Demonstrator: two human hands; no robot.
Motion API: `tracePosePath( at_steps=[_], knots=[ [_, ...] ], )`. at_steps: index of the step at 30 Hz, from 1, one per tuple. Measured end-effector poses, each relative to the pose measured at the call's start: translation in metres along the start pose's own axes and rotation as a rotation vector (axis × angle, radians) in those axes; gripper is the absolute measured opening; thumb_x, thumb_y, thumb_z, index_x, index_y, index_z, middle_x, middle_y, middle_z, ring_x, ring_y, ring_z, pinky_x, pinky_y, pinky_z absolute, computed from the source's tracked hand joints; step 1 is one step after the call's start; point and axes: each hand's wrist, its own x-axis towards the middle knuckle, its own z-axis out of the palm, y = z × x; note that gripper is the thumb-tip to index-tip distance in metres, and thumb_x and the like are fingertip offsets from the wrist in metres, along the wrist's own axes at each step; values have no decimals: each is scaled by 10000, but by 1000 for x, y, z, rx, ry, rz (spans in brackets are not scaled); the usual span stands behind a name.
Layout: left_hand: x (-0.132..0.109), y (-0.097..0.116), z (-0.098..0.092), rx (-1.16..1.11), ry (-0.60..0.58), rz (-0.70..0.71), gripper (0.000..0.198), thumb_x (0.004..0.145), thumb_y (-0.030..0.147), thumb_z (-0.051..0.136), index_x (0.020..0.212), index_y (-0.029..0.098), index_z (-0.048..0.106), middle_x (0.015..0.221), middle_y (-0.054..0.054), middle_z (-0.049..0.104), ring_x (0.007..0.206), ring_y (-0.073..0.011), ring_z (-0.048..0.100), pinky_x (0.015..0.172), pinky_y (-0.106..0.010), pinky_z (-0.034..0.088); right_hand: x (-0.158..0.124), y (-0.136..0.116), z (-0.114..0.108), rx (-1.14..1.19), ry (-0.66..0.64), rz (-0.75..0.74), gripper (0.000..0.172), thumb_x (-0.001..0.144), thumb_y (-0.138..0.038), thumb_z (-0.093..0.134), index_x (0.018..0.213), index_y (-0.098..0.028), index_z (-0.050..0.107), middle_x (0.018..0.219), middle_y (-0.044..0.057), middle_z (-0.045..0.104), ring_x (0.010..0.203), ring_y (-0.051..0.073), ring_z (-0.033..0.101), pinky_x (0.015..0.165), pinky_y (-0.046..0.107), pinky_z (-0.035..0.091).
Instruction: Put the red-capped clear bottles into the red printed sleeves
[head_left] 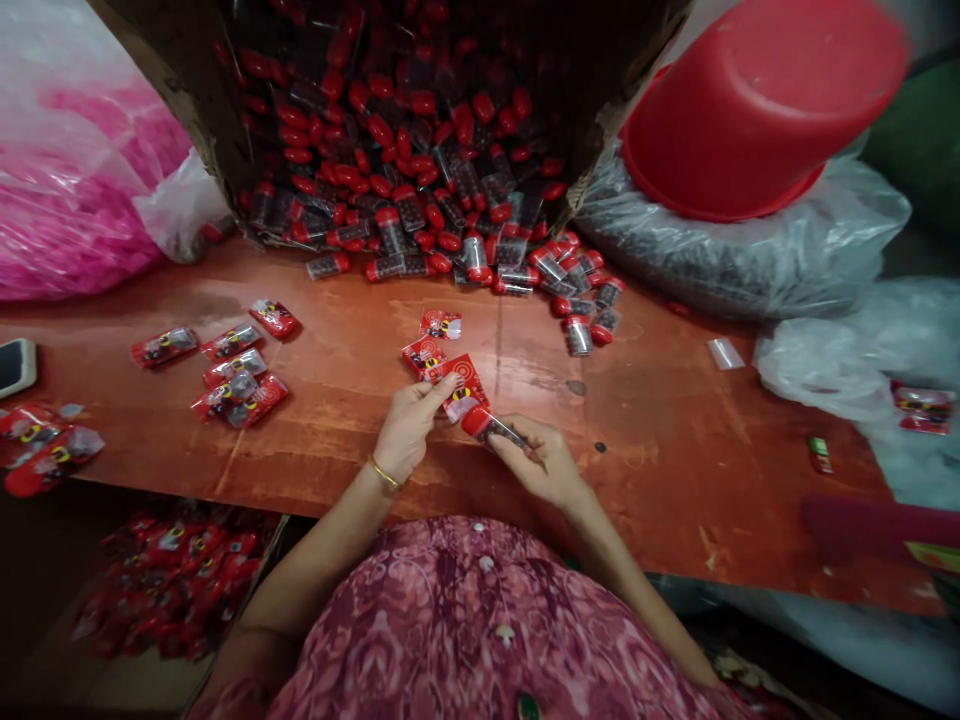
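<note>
Between thumb and fingers, my left hand [409, 430] pinches a red printed sleeve [463, 380] above the front part of the wooden table. My right hand [544, 460] grips a clear bottle with a red cap [495, 428], its cap end close to the sleeve's lower edge. Whether the cap is inside the sleeve or only touching it, I cannot tell. Just beyond my left hand lie another printed sleeve [422, 354] and a smaller printed piece [442, 324], flat on the table.
A carton [180, 90] spills red-capped bottles [475, 257] onto the table [660, 440]. Wrapped bottles [232, 341] lie left, near a phone [16, 366]. A box below holds wrapped ones [180, 580]. A red bucket [765, 100] stands on a plastic bag [720, 250]; pink-filled bag [82, 190] far left.
</note>
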Motion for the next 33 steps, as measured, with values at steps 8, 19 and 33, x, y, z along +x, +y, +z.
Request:
tracePosePath(
  at_steps=[8,19,33],
  knots=[
    [4,-3,-7,45,51,49,437,397,469,817,605,121,655,587,-6,646,523,-78,552,484,-179,413,-2,2,-2,112,50,48,226,812,-335,492,725,-146,580,576,-21,456,506,87,382,475,210,296],
    [1,3,0,-8,-4,-37,409,421,442,821,599,123,639,570,-8,638,501,-85,547,522,-209,441,1,-7,5,181,-51,112,261,788,-380,522,663,-152,547,559,-31,421,506,82,353,477,214,281],
    [2,2,0,41,-9,-50,465,404,506,803,606,117,649,573,-23,650,483,-86,545,478,-197,431,2,-5,5,260,-107,173,258,756,-401,545,670,-158,536,556,-41,396,501,78,326,473,217,254]
  ],
)
